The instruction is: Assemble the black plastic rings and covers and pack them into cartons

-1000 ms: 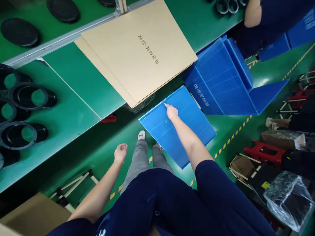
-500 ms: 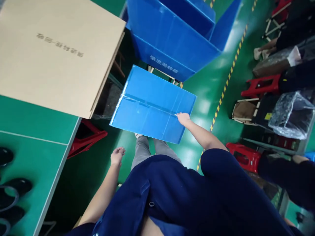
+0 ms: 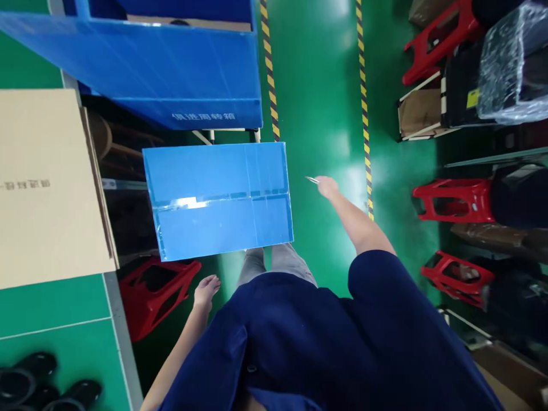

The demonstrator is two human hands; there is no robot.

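A closed blue corrugated plastic box (image 3: 222, 228) is in front of my legs, with clear tape along the seam across its top. To the right of the box, my right hand (image 3: 327, 186) is closed around a thin, silvery, pointed tool (image 3: 312, 180); its exact kind is too small to make out. The tool's tip points left towards the box without touching it. My left hand (image 3: 206, 291) hangs below the box's lower left corner, fingers loosely bent and a little apart, with nothing seen in it.
A large open blue box (image 3: 180, 68) with printed characters stands beyond. At left, flat brown cardboard (image 3: 47, 228) and black cylindrical parts (image 3: 81, 394) lie on a green table (image 3: 55, 308). A red stool (image 3: 149, 297) is beneath. Striped floor tape (image 3: 363, 114) and seated people are at right.
My right hand has come off the box's top, to its right, still with the tool. The view has turned, so the box appears further left and squarer. The left hand stays low.
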